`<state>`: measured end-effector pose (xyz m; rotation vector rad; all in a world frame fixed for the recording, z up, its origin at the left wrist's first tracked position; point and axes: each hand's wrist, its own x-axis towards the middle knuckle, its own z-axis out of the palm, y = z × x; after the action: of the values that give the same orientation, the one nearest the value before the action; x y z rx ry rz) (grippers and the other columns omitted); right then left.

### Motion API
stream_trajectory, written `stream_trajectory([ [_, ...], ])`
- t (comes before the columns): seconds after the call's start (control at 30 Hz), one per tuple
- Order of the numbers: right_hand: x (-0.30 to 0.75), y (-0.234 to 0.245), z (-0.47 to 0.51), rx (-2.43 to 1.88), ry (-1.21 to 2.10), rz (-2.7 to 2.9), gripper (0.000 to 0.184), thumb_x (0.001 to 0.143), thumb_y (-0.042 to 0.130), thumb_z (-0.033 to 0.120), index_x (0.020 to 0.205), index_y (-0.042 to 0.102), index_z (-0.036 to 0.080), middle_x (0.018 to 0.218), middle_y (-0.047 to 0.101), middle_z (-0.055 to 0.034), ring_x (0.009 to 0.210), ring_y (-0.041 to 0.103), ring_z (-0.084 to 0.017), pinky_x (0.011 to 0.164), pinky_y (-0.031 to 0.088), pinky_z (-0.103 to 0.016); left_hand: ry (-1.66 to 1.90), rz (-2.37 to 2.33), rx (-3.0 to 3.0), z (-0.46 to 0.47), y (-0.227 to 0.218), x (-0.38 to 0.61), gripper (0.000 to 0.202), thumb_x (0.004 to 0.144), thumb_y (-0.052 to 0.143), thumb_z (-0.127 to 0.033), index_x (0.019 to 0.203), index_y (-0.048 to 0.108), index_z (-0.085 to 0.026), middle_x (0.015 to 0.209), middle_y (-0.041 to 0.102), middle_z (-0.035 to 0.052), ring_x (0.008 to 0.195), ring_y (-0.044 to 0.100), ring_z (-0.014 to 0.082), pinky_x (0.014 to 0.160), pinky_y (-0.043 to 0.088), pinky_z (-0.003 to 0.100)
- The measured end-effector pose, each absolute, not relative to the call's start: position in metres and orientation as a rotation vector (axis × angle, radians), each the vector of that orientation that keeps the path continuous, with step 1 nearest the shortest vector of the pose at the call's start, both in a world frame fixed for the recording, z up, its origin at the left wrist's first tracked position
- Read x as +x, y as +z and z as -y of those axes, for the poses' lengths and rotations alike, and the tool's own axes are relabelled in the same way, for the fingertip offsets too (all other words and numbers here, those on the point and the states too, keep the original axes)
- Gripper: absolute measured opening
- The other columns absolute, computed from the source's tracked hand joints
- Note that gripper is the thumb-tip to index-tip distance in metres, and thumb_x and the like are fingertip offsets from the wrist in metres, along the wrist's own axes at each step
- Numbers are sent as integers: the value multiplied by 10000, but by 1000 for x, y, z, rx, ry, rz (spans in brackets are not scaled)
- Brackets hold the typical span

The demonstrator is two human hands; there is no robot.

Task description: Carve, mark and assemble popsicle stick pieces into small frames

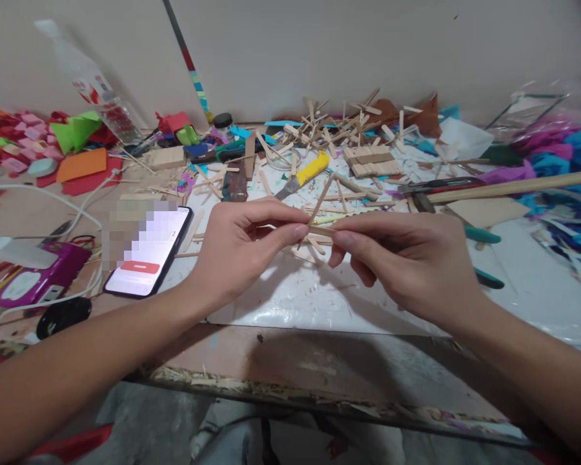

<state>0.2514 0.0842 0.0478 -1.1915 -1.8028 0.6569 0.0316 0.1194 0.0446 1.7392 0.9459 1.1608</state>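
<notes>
My left hand [252, 236] pinches a thin wooden craft stick [321, 201] that slants up and to the right from its fingertips. Between thumb and fingers, my right hand [401, 248] grips another wooden stick [322, 230], which lies nearly level and meets the first one at the left fingertips. Whether the two sticks are joined there I cannot tell. Both hands are above a white sheet [290, 307] on the table. Just behind them lie a yellow box cutter [312, 168] and many loose craft sticks [319, 129].
A lit phone [148, 255] lies left of my left hand, near a purple box [46, 278] with white cables. A plastic bottle [97, 87] leans at the back left. Green-handled pliers [484, 234] are beside my right hand. The table's front edge [271, 387] runs below.
</notes>
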Motion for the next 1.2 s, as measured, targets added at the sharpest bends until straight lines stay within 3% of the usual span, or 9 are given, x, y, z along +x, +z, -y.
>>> stream_trajectory([
  [0.37, 242, 46, -82, -1143, 855, 1724, 179, 978, 697, 252, 843, 811, 224, 658, 725, 22, 417, 502, -75, 408, 389, -239, 1110, -886, 1730, -117, 44, 34, 44, 872, 800, -229, 868, 844, -231, 878, 808, 31, 825, 728, 189, 774, 590, 311],
  [0.5, 244, 46, -86, -1069, 1162, 1543, 240, 977, 723, 375, 843, 813, 198, 714, 766, -29, 428, 540, -93, 421, 440, -246, 1057, -941, 1646, -117, 45, 34, 75, 887, 802, -259, 911, 842, -201, 877, 810, 44, 782, 731, 176, 742, 605, 288],
  [0.63, 251, 45, -89, -959, 1413, 1358, 380, 1008, 645, 523, 991, 843, 199, 847, 821, -97, 463, 624, -145, 460, 533, -305, 1096, -978, 1566, -121, 46, 30, 117, 892, 801, -291, 934, 836, -188, 805, 790, 42, 755, 732, 182, 750, 628, 304],
  [0.7, 253, 44, -90, -985, 1389, 1366, 338, 983, 693, 501, 989, 847, 200, 834, 819, -94, 468, 618, -139, 456, 528, -292, 1113, -982, 1562, -122, 45, 30, 122, 879, 814, -296, 926, 833, -185, 800, 785, 41, 769, 733, 184, 757, 632, 302],
  [0.87, 245, 46, -85, -1089, 1173, 1557, 166, 940, 778, 354, 885, 834, 208, 752, 790, -35, 460, 576, -95, 450, 488, -237, 947, -886, 1612, -119, 49, 33, 230, 859, 838, -315, 1049, 814, -187, 1000, 812, 62, 839, 757, 187, 754, 636, 281],
  [1.03, 246, 56, -83, -1104, 1111, 1579, 240, 922, 795, 381, 772, 806, 194, 641, 726, -22, 419, 543, -98, 411, 438, -253, 916, -887, 1620, -124, 58, 28, 157, 893, 806, -326, 847, 786, -177, 729, 753, 29, 636, 704, 152, 651, 611, 260],
  [1.2, 281, 54, -111, -1088, 1042, 1302, 95, 866, 841, 266, 818, 802, 194, 598, 685, -22, 417, 504, -86, 423, 391, -257, 1222, -869, 1469, -147, 60, 13, 78, 880, 817, -262, 871, 792, -188, 762, 744, 18, 647, 696, 121, 644, 613, 232],
])
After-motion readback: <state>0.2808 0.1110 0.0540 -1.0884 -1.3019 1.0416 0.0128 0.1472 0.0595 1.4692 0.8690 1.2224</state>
